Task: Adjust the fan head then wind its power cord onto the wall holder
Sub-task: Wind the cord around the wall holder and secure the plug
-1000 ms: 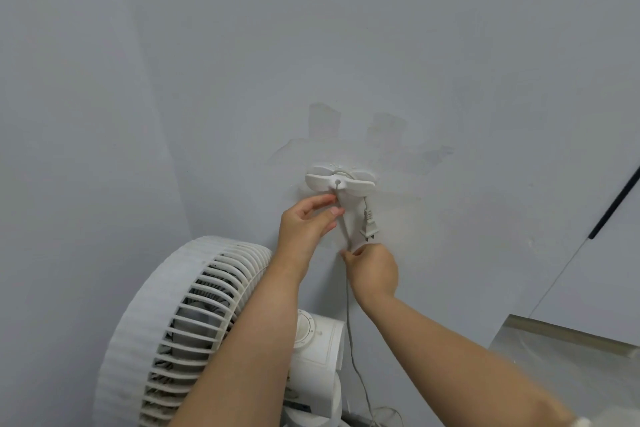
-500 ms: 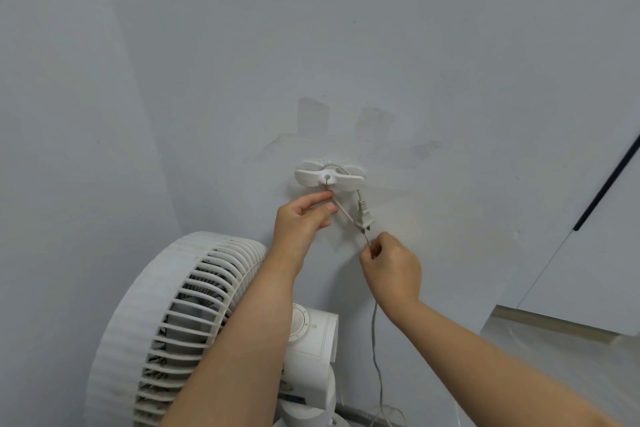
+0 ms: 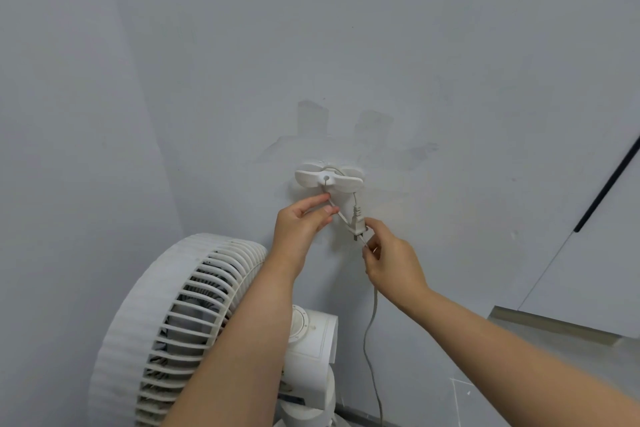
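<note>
Since a second ago the right hand has shifted rightward below the wall holder, pinching the power cord beside its plug; left hand pinches cord just beneath it.

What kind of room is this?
Probably an indoor room corner, maybe at home: bare grey walls meeting, a white electric fan, and a cord holder stuck on the wall.

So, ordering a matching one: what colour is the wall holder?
The wall holder is white; head view.
</note>
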Available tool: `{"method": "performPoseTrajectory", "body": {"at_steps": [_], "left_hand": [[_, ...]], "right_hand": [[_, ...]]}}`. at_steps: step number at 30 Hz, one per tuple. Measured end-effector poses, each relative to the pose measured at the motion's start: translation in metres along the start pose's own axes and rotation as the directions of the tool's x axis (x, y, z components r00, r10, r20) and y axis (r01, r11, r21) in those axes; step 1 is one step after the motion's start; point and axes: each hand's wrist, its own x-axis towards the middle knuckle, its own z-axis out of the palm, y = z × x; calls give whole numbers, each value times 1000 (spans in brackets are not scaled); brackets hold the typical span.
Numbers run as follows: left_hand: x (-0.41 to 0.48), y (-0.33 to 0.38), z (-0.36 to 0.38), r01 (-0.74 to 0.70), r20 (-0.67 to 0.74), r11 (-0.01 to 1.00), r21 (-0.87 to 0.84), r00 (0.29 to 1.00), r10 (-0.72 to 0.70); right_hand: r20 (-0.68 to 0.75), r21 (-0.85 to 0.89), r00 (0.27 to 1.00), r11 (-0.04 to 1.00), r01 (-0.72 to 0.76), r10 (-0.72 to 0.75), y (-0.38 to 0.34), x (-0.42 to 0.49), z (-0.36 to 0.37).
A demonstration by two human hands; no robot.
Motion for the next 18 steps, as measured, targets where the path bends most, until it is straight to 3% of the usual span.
{"method": "performPoseTrajectory", "body": {"at_steps": [4,7,11,13,18], "left_hand": [[-1,0,1,-4,2,1000,13,1000,4],[-1,0,-1,-8,0,1000,21,1000,8],[-1,1,-1,0,-3,1000,21,1000,0],[-2,2,0,3,-2,1000,7,1000,-3],[-4,3,1,29,-8,998,-53,1000,-30]], "right_hand": [[-58,16,998,1000,24,-23,4,2,-5],[-50,270,993,959,-87,104,1,6,-7],[204,682,948,659,-318,246,-2,16,-17],[262,714,936,605,-353,236,0,19,-20],[159,711,944,630,-313,289,-6,20,-22]]}}
